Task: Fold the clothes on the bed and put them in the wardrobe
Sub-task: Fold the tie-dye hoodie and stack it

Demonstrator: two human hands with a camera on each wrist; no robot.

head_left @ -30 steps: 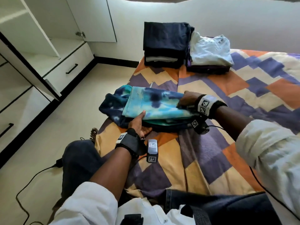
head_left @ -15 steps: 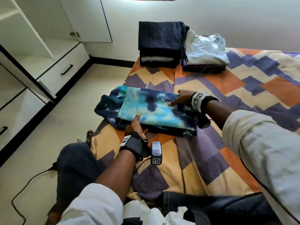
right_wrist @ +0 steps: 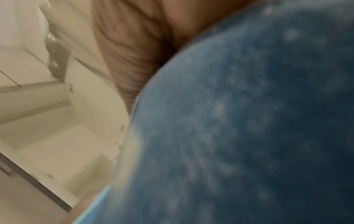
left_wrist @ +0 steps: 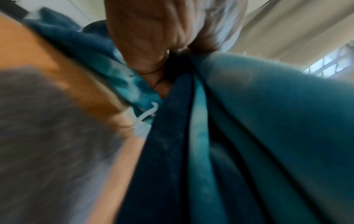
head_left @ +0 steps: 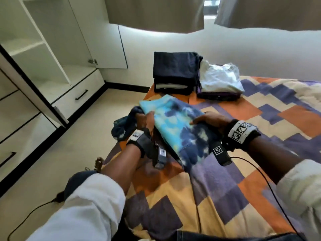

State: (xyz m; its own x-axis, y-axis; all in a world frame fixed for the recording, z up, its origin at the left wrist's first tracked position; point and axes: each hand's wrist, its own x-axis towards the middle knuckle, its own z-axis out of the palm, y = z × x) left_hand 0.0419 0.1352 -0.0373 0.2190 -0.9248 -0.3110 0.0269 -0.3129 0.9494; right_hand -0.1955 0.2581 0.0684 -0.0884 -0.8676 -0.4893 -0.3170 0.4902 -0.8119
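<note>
Nearest me, my white sleeves and bare forearms reach out over the patchwork bedspread in orange, purple and cream. My left hand grips the folded tie-dye hoodie at its nine o'clock edge, thumb on top and fingers curled underneath; the left wrist view shows that hand pinching into the layered blue folds beside a white drawstring. My right hand clamps the three o'clock edge, thumb over the top, fingers hidden below; its wrist view is mostly speckled blue fabric pressed against my palm. The hoodie sits lifted between both hands above the bed's near-left part, its hood drooping at nine o'clock. Farther on, at twelve o'clock, a stack of dark navy folded clothes rests at the bed's far edge, and just beside it at one o'clock a white garment lies on a purple one. Off at ten o'clock, the white wardrobe stands open, shelves and a drawer with a black handle showing.
</note>
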